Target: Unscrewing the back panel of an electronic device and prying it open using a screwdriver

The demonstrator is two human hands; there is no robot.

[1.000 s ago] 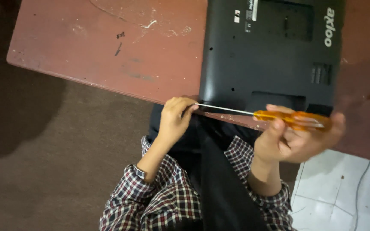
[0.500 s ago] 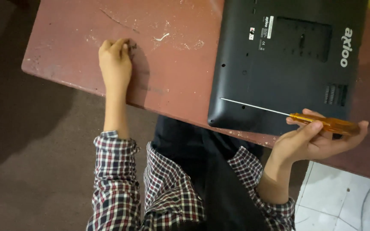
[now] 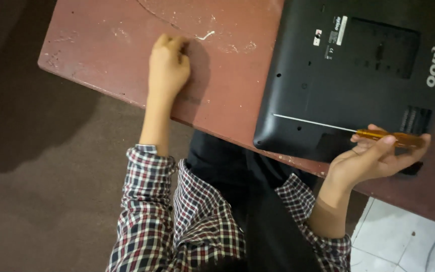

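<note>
Right hand (image 3: 373, 161) gripped the orange screwdriver (image 3: 358, 132) flat across the upturned laptop (image 3: 348, 75). Left hand (image 3: 168, 68) sat curled on the table (image 3: 101, 45), maybe pinching a screw, couldn't tell. Best parked well away from the edge.

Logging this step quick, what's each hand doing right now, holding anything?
Left hand: fingers curled shut, resting on the table; whether it holds anything cannot be told.
Right hand: closed around the screwdriver by its orange handle.
</note>
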